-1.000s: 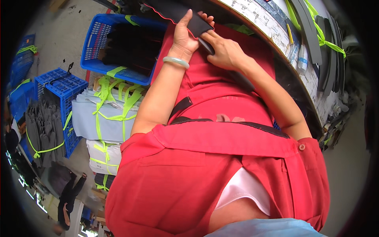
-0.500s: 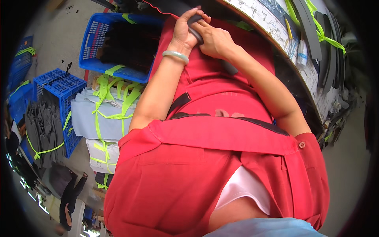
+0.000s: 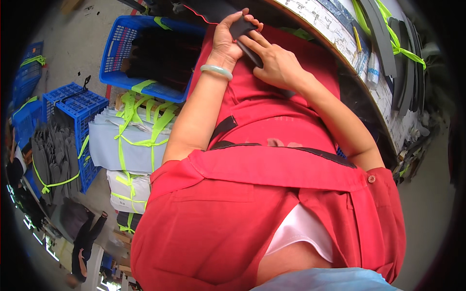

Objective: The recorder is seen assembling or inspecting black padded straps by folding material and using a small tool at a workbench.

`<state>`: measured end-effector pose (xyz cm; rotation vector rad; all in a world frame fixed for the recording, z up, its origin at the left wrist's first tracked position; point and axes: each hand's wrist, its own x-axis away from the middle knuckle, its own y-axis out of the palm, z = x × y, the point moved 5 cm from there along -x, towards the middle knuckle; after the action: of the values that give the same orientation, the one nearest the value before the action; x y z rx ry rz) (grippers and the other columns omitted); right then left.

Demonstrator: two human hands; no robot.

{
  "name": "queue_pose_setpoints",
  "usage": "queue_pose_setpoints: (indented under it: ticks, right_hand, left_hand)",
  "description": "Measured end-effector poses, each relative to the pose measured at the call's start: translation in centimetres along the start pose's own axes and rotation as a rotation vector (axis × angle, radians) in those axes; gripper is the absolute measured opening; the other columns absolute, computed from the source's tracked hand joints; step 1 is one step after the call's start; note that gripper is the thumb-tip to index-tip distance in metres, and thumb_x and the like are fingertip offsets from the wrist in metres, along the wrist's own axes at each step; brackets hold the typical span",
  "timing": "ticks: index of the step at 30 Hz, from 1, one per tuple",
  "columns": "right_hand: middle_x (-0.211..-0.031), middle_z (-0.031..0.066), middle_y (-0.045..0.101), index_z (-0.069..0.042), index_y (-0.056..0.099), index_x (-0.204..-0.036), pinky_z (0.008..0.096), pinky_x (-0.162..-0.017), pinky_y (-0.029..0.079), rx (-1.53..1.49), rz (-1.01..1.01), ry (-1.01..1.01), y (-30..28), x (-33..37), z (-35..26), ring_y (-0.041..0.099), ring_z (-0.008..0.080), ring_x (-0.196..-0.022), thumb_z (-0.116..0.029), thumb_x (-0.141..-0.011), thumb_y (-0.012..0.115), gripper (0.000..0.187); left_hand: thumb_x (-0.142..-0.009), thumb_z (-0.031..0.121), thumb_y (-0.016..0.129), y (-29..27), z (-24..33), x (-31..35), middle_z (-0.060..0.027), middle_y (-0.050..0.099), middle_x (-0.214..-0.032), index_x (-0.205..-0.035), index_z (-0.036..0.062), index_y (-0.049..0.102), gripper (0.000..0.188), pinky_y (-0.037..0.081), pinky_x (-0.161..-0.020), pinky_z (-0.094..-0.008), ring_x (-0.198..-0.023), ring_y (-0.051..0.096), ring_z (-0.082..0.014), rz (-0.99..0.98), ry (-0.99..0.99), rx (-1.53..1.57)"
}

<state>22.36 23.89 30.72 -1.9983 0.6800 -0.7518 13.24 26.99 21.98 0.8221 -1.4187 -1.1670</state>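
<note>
A dark grey strip of fabric (image 3: 244,28) lies across my left hand (image 3: 226,40), whose fingers curl round it. A pale green bangle (image 3: 217,71) circles that wrist. My right hand (image 3: 280,63) is beside it, fingers stretched out and apart, the fingertips touching the strip near my left palm. Part of the strip slants down below the right fingers, toward the thumb. Beyond my hands, a dark piece with a red edge (image 3: 204,15) runs off to the upper left; whether it joins the strip I cannot tell. Both hands are above my red apron (image 3: 301,53).
A blue crate (image 3: 109,63) with dark pieces stands at the left. Nearer are pale sheets (image 3: 109,145) tied with yellow-green strips and a bundle of grey pieces (image 3: 53,155). A worn white table (image 3: 335,34) borders the right, bearing tied grey strips (image 3: 405,63). Another person (image 3: 82,247) is far left.
My right hand has drawn slightly down and right, and its fingers have opened out from the strip. More of the strip shows between the hands. My left hand has barely moved.
</note>
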Motion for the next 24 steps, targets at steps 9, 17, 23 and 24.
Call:
queue_pose_setpoints:
  ticks: [9,17,23,24]
  right_hand:
    - [-0.135,0.009,0.051,-0.016,0.049,-0.13,0.0464,-0.08,0.053,0.027,-0.021,0.079,0.1,0.3,1.0,0.064,0.0356,-0.099,-0.012,-0.072,0.059,0.059]
    - [-0.117,0.0106,0.06,-0.011,0.054,-0.117,0.0466,-0.077,0.053,0.08,-0.075,0.082,0.5,-2.7,1.5,0.064,0.0358,-0.092,-0.014,-0.071,0.06,0.046]
    - [-0.129,0.0098,0.053,-0.014,0.051,-0.124,0.0483,-0.078,0.052,0.029,0.049,-0.016,0.1,-0.6,0.6,0.064,0.0363,-0.095,-0.015,-0.07,0.06,0.055]
    - [-0.131,0.0115,0.052,-0.013,0.05,-0.125,0.0478,-0.079,0.052,0.049,-0.08,0.103,0.2,-1.9,1.0,0.063,0.0368,-0.097,-0.013,-0.071,0.06,0.055]
  left_hand:
    - [-0.092,0.019,0.058,0.3,-0.3,0.4,-0.0136,0.062,-0.093,-0.107,-0.0036,0.053,0.028,0.046,-0.099,-0.0474,-0.096,0.061,-0.0317,0.039,0.01,-0.017]
    - [-0.087,0.016,0.065,0.1,-0.6,-0.9,-0.0092,0.06,-0.079,-0.102,-0.0009,0.056,0.024,0.052,-0.086,-0.0442,-0.076,0.06,-0.0244,0.005,-0.011,0.009]
    - [-0.088,0.022,0.064,-0.4,-0.3,-0.8,-0.0118,0.061,-0.084,-0.099,-0.0015,0.056,0.027,0.051,-0.09,-0.0449,-0.082,0.062,-0.0279,-0.108,0.032,-0.007]
    - [-0.088,0.022,0.064,0.0,-0.7,-0.9,-0.0118,0.061,-0.084,-0.099,-0.0015,0.056,0.027,0.051,-0.09,-0.0449,-0.082,0.062,-0.0279,-0.116,0.02,-0.011]
